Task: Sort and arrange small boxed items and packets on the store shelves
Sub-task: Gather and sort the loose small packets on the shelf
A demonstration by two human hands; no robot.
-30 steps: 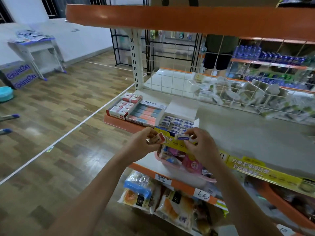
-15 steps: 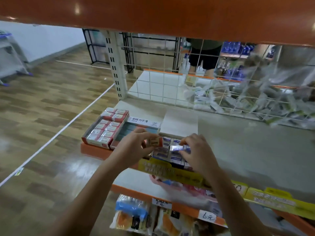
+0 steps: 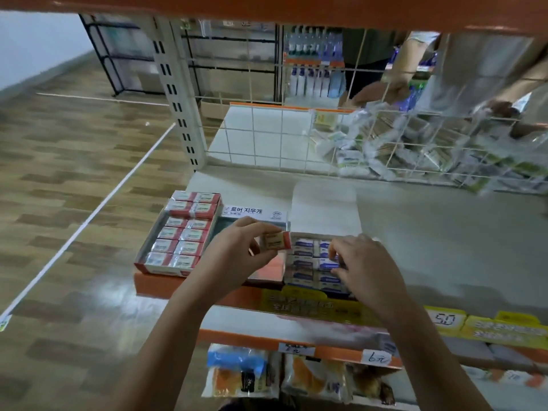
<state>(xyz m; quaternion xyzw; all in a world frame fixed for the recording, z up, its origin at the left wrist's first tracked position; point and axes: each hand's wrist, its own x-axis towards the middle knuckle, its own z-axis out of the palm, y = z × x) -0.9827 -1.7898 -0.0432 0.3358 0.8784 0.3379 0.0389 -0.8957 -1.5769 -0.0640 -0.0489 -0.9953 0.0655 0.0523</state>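
The grey shelf (image 3: pixel 430 247) carries three open trays at its left front. The red-box tray (image 3: pixel 178 232) lies leftmost. Your right hand (image 3: pixel 366 269) pinches a blue-labelled box (image 3: pixel 327 264) inside the blue-box tray (image 3: pixel 314 262). Your left hand (image 3: pixel 237 256) holds a small red-ended box (image 3: pixel 275 240) above the middle tray (image 3: pixel 267 268).

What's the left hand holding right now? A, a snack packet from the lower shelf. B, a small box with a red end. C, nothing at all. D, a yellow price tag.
B: the left hand pinches a small box with a red end above the display trays.
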